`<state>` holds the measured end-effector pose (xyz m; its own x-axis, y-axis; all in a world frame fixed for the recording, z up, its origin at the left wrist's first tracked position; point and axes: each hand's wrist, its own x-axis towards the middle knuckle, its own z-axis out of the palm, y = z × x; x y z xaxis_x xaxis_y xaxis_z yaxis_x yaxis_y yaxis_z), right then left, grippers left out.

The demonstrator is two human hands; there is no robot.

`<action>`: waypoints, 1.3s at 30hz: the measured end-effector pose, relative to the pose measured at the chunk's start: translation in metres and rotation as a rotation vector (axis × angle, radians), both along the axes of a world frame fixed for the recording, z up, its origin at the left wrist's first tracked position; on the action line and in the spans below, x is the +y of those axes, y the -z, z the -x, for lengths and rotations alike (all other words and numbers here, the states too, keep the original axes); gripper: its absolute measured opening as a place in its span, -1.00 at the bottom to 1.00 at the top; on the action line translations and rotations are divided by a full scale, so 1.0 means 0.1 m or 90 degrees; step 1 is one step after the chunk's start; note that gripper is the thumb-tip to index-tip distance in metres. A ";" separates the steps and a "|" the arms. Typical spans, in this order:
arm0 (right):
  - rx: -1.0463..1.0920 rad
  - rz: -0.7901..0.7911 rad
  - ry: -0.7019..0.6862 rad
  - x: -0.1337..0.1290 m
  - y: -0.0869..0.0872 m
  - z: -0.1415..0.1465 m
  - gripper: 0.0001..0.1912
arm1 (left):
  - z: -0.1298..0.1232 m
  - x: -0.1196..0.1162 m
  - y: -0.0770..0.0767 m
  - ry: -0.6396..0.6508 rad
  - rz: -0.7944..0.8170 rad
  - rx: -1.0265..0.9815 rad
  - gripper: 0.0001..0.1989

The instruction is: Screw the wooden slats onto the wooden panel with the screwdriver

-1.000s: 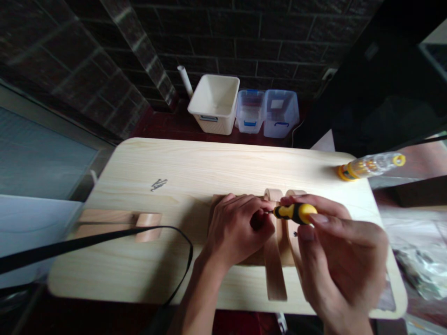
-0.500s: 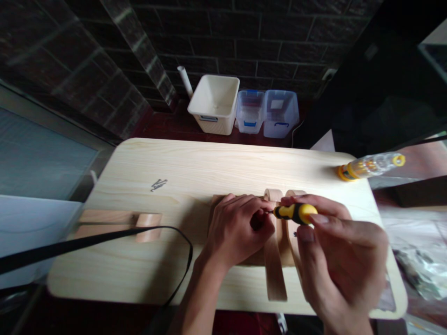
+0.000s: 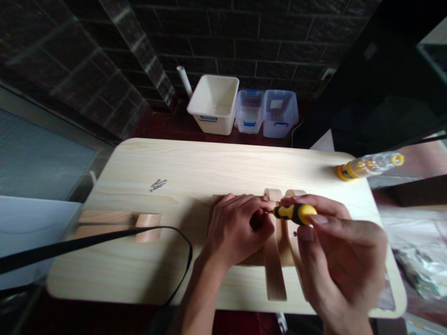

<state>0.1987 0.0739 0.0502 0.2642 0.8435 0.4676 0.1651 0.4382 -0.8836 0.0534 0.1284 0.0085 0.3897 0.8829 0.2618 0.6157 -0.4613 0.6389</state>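
Note:
My right hand [image 3: 345, 251] grips a yellow-and-black screwdriver [image 3: 293, 213] by its handle, with thumb and fingertips around the rounded end. The shaft points left toward my left hand [image 3: 237, 228], whose fingers are curled, index finger and thumb close to the tip. Whatever they pinch there is too small to make out. Beneath both hands lies a wooden board [image 3: 251, 258], largely covered by my left hand. Across it run two long wooden strips with rounded far ends, the left strip [image 3: 275, 274] and the right strip [image 3: 291, 239], which shows a small dark spot.
Several screws [image 3: 159, 185] lie on the pale wooden table [image 3: 216, 163]. Joined wooden pieces [image 3: 115, 217] rest at left, crossed by a black strap [image 3: 104, 237]. A clear-and-yellow bit container [image 3: 370, 166] is at the right edge. Beyond the table stand a cream bin [image 3: 213, 118] and two clear boxes.
Almost nothing differs. Both hands and the screwdriver keep their places, with only a very slight shift of the whole view.

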 end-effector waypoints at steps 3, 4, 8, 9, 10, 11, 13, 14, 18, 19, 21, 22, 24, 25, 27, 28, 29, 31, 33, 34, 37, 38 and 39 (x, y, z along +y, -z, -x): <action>0.001 0.001 -0.003 0.00 0.01 0.00 -0.61 | 0.00 0.00 0.00 0.000 0.002 0.001 -0.85; 0.003 0.005 -0.004 0.00 0.01 0.00 -0.61 | 0.00 0.00 0.00 -0.001 0.002 0.001 -0.85; 0.005 0.016 -0.006 0.00 -0.01 0.00 -0.62 | -0.01 0.00 -0.01 -0.002 0.001 -0.003 -0.84; 0.004 0.017 -0.005 0.00 -0.01 0.01 -0.62 | -0.01 0.01 -0.01 -0.003 0.001 -0.004 -0.84; 0.004 0.016 -0.005 0.00 -0.02 0.01 -0.61 | -0.01 0.01 -0.01 -0.003 0.001 -0.004 -0.84; 0.005 0.014 -0.005 0.00 -0.02 0.01 -0.60 | -0.01 0.01 -0.01 -0.003 0.003 -0.004 -0.84; 0.011 0.011 -0.003 0.01 -0.03 0.01 -0.59 | -0.01 0.01 -0.01 0.000 0.005 -0.006 -0.83; 0.014 0.011 -0.002 0.01 -0.02 0.02 -0.59 | -0.01 0.01 -0.01 0.001 0.006 -0.007 -0.83; 0.016 0.012 0.002 0.00 -0.02 0.03 -0.63 | -0.01 0.01 -0.01 0.000 0.005 -0.007 -0.83; 0.016 0.010 0.002 -0.01 -0.02 0.03 -0.64 | -0.01 0.00 -0.01 -0.001 0.006 -0.004 -0.84; 0.014 0.006 -0.002 -0.01 -0.02 0.03 -0.64 | -0.01 0.00 -0.02 0.000 0.007 0.000 -0.84; 0.011 0.004 -0.004 -0.01 -0.02 0.03 -0.63 | -0.01 0.00 -0.02 0.000 0.007 0.002 -0.84; 0.002 -0.002 -0.002 -0.01 -0.01 0.02 -0.62 | -0.01 0.01 -0.02 0.002 0.008 0.005 -0.84; -0.002 -0.005 -0.001 0.00 -0.01 0.02 -0.62 | -0.01 0.01 -0.02 0.002 0.009 0.007 -0.84; -0.006 -0.006 -0.002 0.00 0.00 0.01 -0.61 | -0.01 0.01 -0.02 0.001 0.012 0.011 -0.85; -0.006 -0.008 -0.003 0.01 0.00 0.01 -0.61 | -0.01 0.01 -0.02 0.001 0.012 0.011 -0.85; -0.006 -0.009 -0.003 0.01 -0.01 0.02 -0.61 | -0.01 0.01 -0.02 0.000 0.010 0.010 -0.85; -0.003 -0.010 0.001 0.01 -0.01 0.02 -0.61 | -0.01 0.01 -0.02 -0.002 0.006 0.008 -0.85; -0.001 -0.012 0.003 0.01 -0.02 0.03 -0.61 | 0.00 0.01 -0.01 -0.001 0.004 0.007 -0.85; 0.000 -0.013 0.005 0.01 -0.02 0.03 -0.61 | 0.00 0.01 -0.01 0.000 0.004 0.006 -0.85; -0.008 -0.018 0.009 0.02 -0.02 0.02 -0.62 | -0.01 0.01 -0.01 0.001 0.010 0.008 -0.85; -0.011 -0.015 0.010 0.02 -0.01 0.02 -0.63 | -0.01 0.01 -0.01 0.001 0.011 0.009 -0.85; -0.014 -0.009 0.011 0.02 -0.01 0.02 -0.63 | -0.01 0.01 -0.01 0.000 0.012 0.011 -0.85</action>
